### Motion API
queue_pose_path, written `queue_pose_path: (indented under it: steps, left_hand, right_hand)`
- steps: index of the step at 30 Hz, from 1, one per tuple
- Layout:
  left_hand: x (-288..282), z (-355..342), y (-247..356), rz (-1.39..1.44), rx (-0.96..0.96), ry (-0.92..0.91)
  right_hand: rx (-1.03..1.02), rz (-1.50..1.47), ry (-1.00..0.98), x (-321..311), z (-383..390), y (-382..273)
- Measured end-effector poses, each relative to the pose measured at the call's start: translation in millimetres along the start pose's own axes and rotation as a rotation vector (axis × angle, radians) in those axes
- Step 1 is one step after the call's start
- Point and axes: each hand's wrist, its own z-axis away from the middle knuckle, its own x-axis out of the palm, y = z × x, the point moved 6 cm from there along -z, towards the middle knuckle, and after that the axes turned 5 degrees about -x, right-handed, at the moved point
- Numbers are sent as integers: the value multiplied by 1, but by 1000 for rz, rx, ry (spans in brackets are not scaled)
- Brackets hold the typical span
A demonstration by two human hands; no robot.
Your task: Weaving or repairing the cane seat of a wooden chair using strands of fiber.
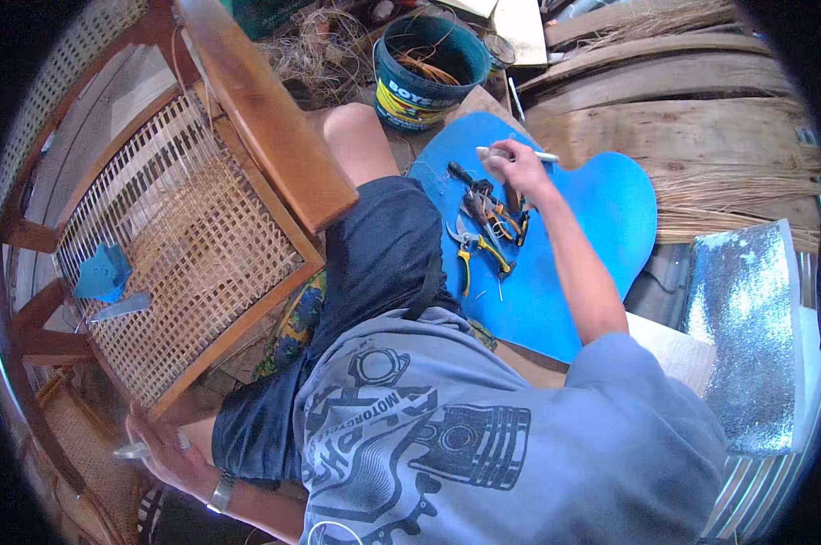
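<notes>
A wooden chair frame with a woven cane seat (192, 245) stands at my left, its near half closely woven and its far part mostly bare parallel strands. My left hand (174, 459) is by the seat's near corner, closed around a thin pale tool (133, 450) whose kind I cannot make out. Over a blue mat (610, 200) at right, my right hand (519, 170) is closed on a white stick-like object (545, 156). Just below that hand lie pruning shears (479, 247) with yellow and black handles, beside several dark-handled hand tools (494, 211).
A blue crumpled-looking piece (103, 272) and a flat grey blade-like tool (120, 308) rest on the seat. Beyond my knee stands a dark green bucket (429, 68) with coiled strands, next to tangled fibres (315, 54). A silvery sheet (742, 336) and cane bundles (728, 195) lie at right.
</notes>
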Motion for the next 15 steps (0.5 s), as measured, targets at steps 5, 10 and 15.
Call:
queue_pose_path:
  steps: [5, 10, 15]
  left_hand:
    - [5, 22, -1, 12, -63, -32]
    - [-2, 17, -13, -78, -122, 58]
    - [17, 16, -4, -90, -188, -76]
  right_hand:
    - [189, 365, -113, -18, -2, 105]
    - [277, 352, 8, -49, 68, 135]
    - [328, 386, 394, -111, 56, 187]
